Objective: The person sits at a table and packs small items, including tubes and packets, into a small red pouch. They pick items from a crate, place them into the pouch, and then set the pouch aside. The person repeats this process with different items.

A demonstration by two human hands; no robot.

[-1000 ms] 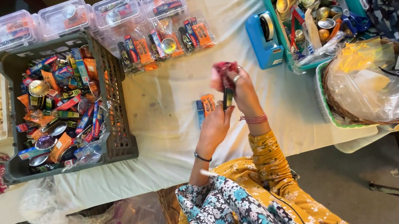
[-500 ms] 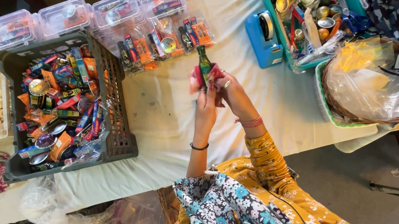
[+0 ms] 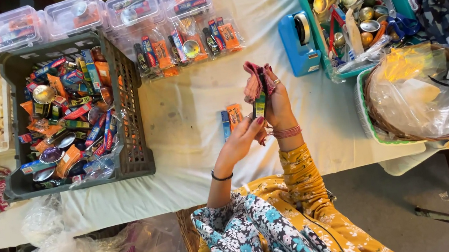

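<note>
**Packet held upright between both hands**

Packet [image 3: 259, 102], slim and green-yellow, stands upright above the table [image 3: 192, 148], near the middle of its front half. We note the right hand [image 3: 279, 108] closed around it, the same grip also pinning a bunched red cloth [image 3: 257, 76] that sticks out above the fingers. The left hand [image 3: 238, 141] is half open, its fingertips touching the packet's lower end; it grips nothing of its own.

Step in hand, as we judge it: working the packet and cloth together, mid-handling. Any further move calls for a firm right-hand pinch, since two things share one grip.

Two loose packets [image 3: 230, 118], orange and blue, lie on the table just left of the hands. The dark crate [image 3: 138, 155] of mixed packets sits well to the left, and the green tray [image 3: 313, 26] to the upper right.
</note>
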